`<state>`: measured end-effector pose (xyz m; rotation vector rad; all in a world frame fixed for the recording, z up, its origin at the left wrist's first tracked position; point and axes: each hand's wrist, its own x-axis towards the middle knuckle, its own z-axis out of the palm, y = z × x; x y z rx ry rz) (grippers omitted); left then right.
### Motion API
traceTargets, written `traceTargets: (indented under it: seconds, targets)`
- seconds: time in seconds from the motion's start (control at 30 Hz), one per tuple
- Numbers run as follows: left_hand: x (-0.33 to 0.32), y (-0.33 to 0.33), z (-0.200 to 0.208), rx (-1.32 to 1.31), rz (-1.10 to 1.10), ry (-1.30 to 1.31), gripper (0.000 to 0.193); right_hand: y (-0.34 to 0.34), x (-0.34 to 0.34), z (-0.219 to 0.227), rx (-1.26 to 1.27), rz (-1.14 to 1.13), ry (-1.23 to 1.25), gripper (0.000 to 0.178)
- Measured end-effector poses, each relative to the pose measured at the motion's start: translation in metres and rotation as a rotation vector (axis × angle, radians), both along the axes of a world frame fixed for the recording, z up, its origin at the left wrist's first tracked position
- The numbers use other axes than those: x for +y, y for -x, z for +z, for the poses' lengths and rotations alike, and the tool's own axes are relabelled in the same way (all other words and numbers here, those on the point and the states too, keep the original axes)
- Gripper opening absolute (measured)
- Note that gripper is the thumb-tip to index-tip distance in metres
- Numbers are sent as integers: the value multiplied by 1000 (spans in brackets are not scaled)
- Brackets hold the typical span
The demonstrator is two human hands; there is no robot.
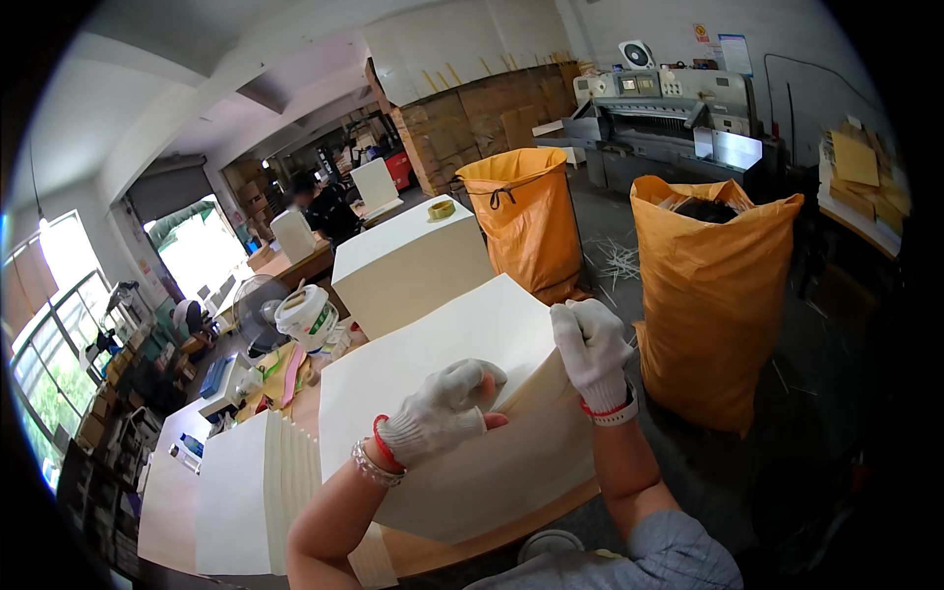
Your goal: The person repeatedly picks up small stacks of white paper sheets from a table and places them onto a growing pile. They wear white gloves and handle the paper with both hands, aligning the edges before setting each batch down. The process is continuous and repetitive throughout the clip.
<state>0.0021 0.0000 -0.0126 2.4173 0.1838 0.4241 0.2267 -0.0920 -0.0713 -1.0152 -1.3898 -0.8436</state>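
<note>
In front of me stands a broad stack of large white paper sheets (pixel 423 339). My right hand (pixel 592 349), in a white knit glove, is closed at the stack's right near corner, where the sheet edges curve and fan. Just left of it, my left hand (pixel 444 405) rests at the stack's near edge in a matching glove with bare thumb and fingertip. Its fingers are curled, with the thumb apart from them; no sheet shows between. The right fingertips are tucked out of sight.
Another paper stack (pixel 265 492) sits at left on the table. Behind is a tall white stack (pixel 403 261) with a tape roll (pixel 441 209). Orange sacks (pixel 713 295) (pixel 521 221) stand at right, a cutting machine (pixel 669 108) beyond. A white bucket (pixel 307 317) and fan (pixel 261 313) are left; a person (pixel 332 211) works farther back.
</note>
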Motion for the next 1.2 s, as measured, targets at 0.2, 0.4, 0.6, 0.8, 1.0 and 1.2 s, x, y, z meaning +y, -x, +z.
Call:
traceTargets:
  seconds: [0.2, 0.4, 0.6, 0.8, 1.0, 1.2]
  targets:
    - [10, 5, -8, -42, -44, -175, 45, 7, 0, 2, 35, 16, -36, 15]
    - [1, 2, -6, -103, -12, -272, 36, 4, 1, -1, 108, 53, 18, 21]
    - [-5, 4, 1, 7, 120, -147, 46, 1, 3, -5, 0, -4, -52, 29]
    - [6, 6, 0, 71, -17, -207, 41, 4, 2, 0, -45, -34, -58, 31]
    - [-2, 2, -3, -82, -17, -127, 39, 0, 5, -2, -60, -45, -60, 32]
    - [-6, 1, 3, -64, -35, -113, 43, 1, 4, -2, -76, -27, -89, 34]
